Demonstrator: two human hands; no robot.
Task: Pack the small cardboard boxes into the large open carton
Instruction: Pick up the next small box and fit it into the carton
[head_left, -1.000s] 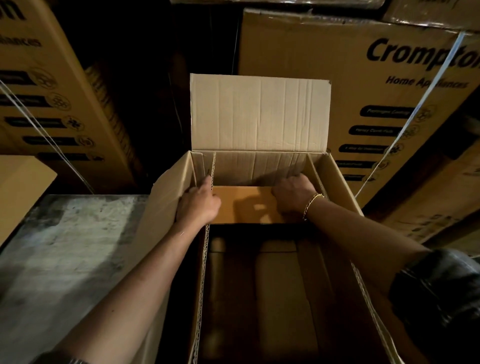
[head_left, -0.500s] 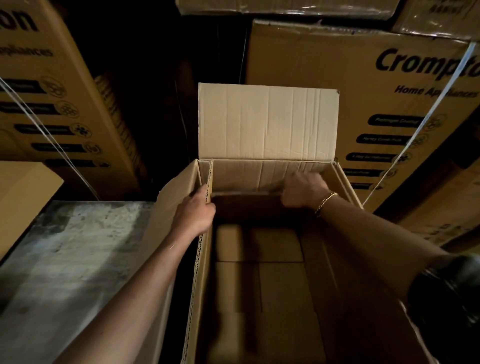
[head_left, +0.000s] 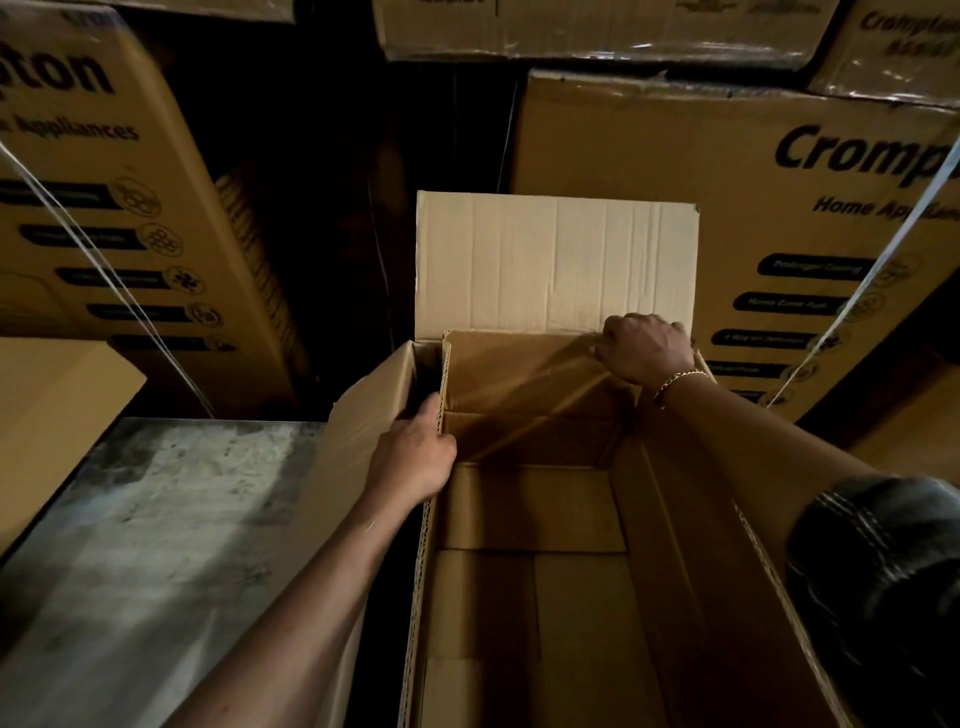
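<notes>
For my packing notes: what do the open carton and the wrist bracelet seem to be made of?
Open carton: corrugated cardboard, matte brown; fluting shows along its cut left edge.
Bracelet on the right hand: apparently metal, shiny gold-coloured links; the actual metal cannot be told.

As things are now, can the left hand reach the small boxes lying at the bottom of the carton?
Probably yes. The left hand grips the carton's left wall at the rim, and the open space above the small boxes shows nothing in the way. It must release the wall first.
</notes>
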